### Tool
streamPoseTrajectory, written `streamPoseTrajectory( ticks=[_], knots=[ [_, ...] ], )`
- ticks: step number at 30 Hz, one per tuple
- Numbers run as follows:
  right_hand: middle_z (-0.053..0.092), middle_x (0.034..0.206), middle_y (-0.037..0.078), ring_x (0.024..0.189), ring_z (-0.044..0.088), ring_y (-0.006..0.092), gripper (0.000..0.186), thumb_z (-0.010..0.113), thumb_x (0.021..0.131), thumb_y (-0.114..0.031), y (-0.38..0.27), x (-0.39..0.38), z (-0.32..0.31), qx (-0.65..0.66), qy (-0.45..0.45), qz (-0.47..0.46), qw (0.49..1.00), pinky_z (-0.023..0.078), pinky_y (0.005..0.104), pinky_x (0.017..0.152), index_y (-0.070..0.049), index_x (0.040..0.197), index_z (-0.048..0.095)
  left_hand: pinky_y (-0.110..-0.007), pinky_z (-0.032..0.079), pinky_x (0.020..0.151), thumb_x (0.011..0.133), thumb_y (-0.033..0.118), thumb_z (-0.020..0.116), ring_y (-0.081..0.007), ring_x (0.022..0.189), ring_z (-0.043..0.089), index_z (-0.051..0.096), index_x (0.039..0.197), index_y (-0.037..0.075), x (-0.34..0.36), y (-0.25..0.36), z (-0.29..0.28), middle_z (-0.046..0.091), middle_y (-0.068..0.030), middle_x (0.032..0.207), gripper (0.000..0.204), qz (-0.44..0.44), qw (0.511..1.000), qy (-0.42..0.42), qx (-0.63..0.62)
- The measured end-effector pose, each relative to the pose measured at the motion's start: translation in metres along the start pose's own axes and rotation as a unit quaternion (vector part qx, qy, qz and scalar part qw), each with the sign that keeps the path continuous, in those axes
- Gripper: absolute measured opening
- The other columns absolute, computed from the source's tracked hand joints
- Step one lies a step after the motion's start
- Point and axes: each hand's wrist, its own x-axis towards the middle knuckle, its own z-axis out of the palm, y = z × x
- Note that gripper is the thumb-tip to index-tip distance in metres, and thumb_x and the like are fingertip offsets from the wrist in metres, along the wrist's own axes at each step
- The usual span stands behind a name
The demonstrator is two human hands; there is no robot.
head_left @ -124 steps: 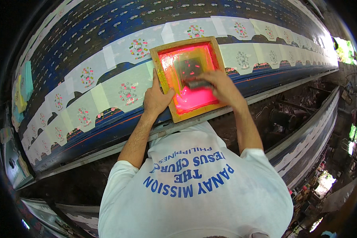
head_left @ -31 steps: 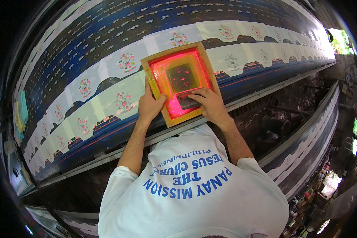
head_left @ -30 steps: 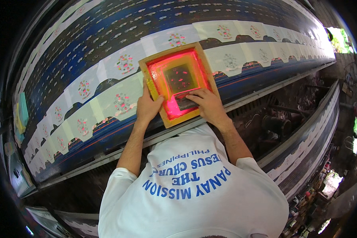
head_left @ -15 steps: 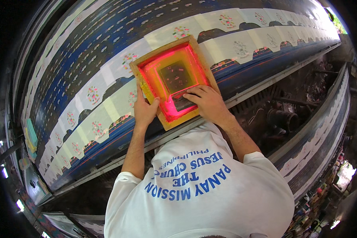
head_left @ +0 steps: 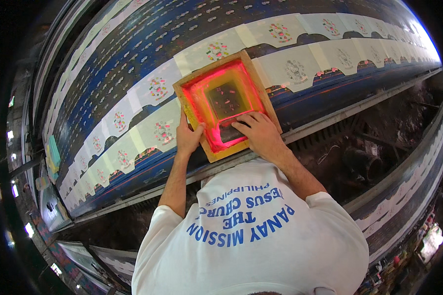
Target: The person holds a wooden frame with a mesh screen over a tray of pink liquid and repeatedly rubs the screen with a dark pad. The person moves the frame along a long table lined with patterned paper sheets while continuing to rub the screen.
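Two Hands on a Wooden Printing Screen

Head view. One wooden-framed printing screen (head_left: 225,108) lies flat on the long worktop (head_left: 330,105), set over a pale fabric panel in a row of similar panels. The screen mesh is coated with bright red-pink ink, with a darker yellowish square at its centre.

Left hand (head_left: 188,137): grasping the near-left edge of the wooden frame, fingers laid up along the frame's rail, thumb reaching over the rail's inner side toward the mesh.

Right hand (head_left: 257,132): placed inside the frame on the near part of the mesh, fingers curled over a dark squeegee (head_left: 231,132) that lies across the inked area. Grip is closed on the squeegee; most of the tool is hidden under the fingers.

Both forearms enter from the lower part of the picture, over a white T-shirt (head_left: 251,236) with blue lettering.

Surroundings: printed fabric panels (head_left: 157,130) carrying round multicoloured motifs run left and right of the screen along the worktop. Beyond them, dark blue patterned cloth (head_left: 147,46) covers the far side of the surface. A second long printing surface (head_left: 403,191) shows at the lower right, apart from the first.
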Motion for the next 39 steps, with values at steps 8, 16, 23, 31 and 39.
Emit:
streamPoseTrajectory(
  ticks=[8, 16, 23, 31, 39],
  knots=[
    [0.073, 0.132, 0.008, 0.127, 0.067, 0.0325, 0.05, 0.075, 0.085, 0.0, 0.002, 0.006, -0.015, 0.039, -0.04, -0.003, 0.998, 0.056, 0.0434, 0.111, -0.009, 0.135, 0.075, -0.042, 0.065, 0.097, 0.095, 0.016, 0.081, -0.0332, 0.111, 0.083, 0.021, 0.18, 0.01, -0.001, -0.003, 0.0, 0.082, -0.021, 0.129, 0.104, -0.007, 0.999, -0.002, 0.044],
    [0.076, 0.128, 0.011, 0.126, 0.07, 0.0341, 0.04, 0.073, 0.094, -0.004, 0.039, 0.122, -0.006, 0.034, -0.011, -0.004, 0.999, 0.059, 0.0471, 0.104, -0.013, 0.133, 0.077, -0.044, 0.065, 0.093, 0.096, 0.02, 0.08, -0.0356, 0.107, 0.084, 0.016, 0.181, 0.012, 0.0, -0.008, -0.001, 0.084, -0.0209, 0.123, 0.106, -0.008, 0.999, -0.015, 0.047],
    [0.075, 0.129, 0.012, 0.126, 0.07, 0.0354, 0.039, 0.074, 0.092, -0.005, 0.041, 0.113, -0.001, 0.025, -0.079, 0.004, 0.997, 0.059, 0.0486, 0.107, -0.012, 0.13, 0.079, -0.049, 0.065, 0.092, 0.096, 0.028, 0.079, -0.043, 0.104, 0.083, 0.014, 0.181, 0.009, -0.001, 0.002, -0.003, 0.084, -0.0238, 0.118, 0.108, -0.031, 0.997, -0.029, 0.068],
    [0.076, 0.132, 0.011, 0.125, 0.07, 0.0361, 0.042, 0.069, 0.089, 0.002, -0.005, 0.02, -0.007, 0.017, -0.031, 0.001, 0.999, 0.058, 0.0456, 0.108, -0.009, 0.128, 0.078, -0.056, 0.066, 0.088, 0.094, 0.036, 0.078, -0.0516, 0.098, 0.08, 0.012, 0.179, 0.004, -0.001, 0.0, -0.003, 0.082, -0.0292, 0.112, 0.113, -0.003, 0.995, -0.022, 0.099],
    [0.076, 0.131, 0.013, 0.124, 0.07, 0.0403, 0.047, 0.07, 0.088, 0.005, 0.05, 0.124, -0.016, 0.0, 0.038, -0.026, 0.999, 0.057, 0.0491, 0.108, -0.009, 0.132, 0.077, -0.056, 0.066, 0.085, 0.094, 0.038, 0.077, -0.0512, 0.094, 0.08, 0.013, 0.178, 0.0, 0.004, -0.005, -0.005, 0.082, -0.0304, 0.107, 0.113, 0.012, 0.996, -0.022, 0.084]
  ],
)
